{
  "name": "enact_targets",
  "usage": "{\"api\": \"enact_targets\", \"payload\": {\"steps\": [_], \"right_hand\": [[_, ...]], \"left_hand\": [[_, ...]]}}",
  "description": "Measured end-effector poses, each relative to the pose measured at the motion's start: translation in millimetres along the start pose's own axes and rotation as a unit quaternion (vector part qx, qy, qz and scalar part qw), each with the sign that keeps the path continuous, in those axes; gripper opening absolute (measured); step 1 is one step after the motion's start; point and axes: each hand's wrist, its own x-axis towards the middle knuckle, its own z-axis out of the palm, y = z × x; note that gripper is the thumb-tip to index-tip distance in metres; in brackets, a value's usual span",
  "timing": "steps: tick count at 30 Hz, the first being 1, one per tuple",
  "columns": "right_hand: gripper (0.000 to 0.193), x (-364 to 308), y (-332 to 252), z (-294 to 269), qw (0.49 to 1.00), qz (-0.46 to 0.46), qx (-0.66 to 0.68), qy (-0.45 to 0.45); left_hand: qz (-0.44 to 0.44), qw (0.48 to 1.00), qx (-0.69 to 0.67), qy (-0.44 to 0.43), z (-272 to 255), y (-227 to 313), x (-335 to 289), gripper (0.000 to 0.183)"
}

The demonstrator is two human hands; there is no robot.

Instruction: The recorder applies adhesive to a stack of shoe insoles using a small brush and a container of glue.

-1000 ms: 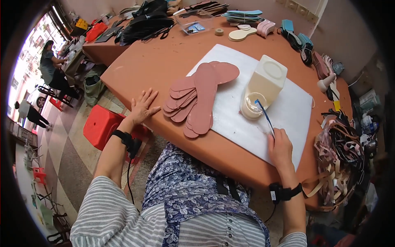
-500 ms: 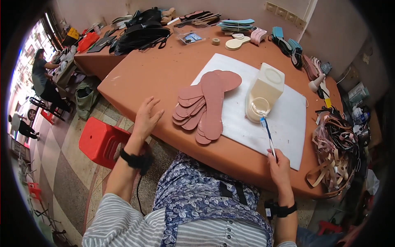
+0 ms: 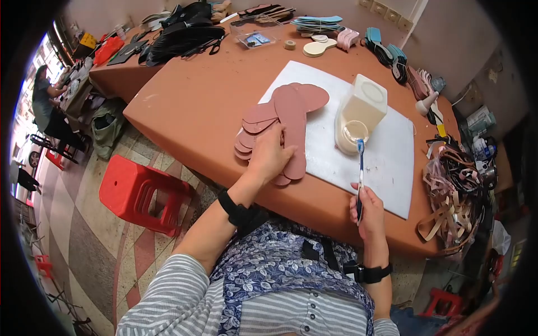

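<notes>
My left hand (image 3: 270, 157) lies flat on the near end of a fanned stack of pink-brown shoe insoles (image 3: 286, 109), which rests partly on a white board (image 3: 386, 162) on the brown table (image 3: 207, 95). My right hand (image 3: 367, 208) is shut on a blue-handled brush (image 3: 360, 168), held upright near the table's front edge. The brush's bristles sit at the rim of a small round cup of clear glue (image 3: 354, 132). Behind the cup stands a cream plastic jug (image 3: 365, 103).
A red plastic stool (image 3: 140, 193) stands on the tiled floor left of me. Tangled straps (image 3: 454, 196) pile at the table's right end. Black bags, insoles and coloured soles lie along the far edge. A person (image 3: 47, 103) sits far left.
My left hand moved from the table's edge onto the stack of insoles. My right hand has carried the brush toward the glue cup. The view has shifted closer to the table.
</notes>
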Motion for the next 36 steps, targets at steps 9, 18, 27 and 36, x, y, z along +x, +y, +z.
{"api": "enact_targets", "payload": {"steps": [9,18,27,36], "right_hand": [[0.030,33,8,-6,0.990,-0.030,0.134,0.025],[0.029,31,12,-2,0.993,-0.048,0.105,0.030],[0.028,33,15,-3,0.994,-0.051,0.098,0.024],[0.029,23,14,-4,0.999,-0.053,-0.002,0.013]], "left_hand": [[-0.111,0.994,-0.013,-0.017,12,11,10,0.066],[-0.057,0.978,0.202,0.022,29,31,3,0.094],[-0.046,0.991,0.127,0.021,28,20,10,0.097],[-0.073,0.925,-0.373,-0.020,7,5,-3,0.083]]}}
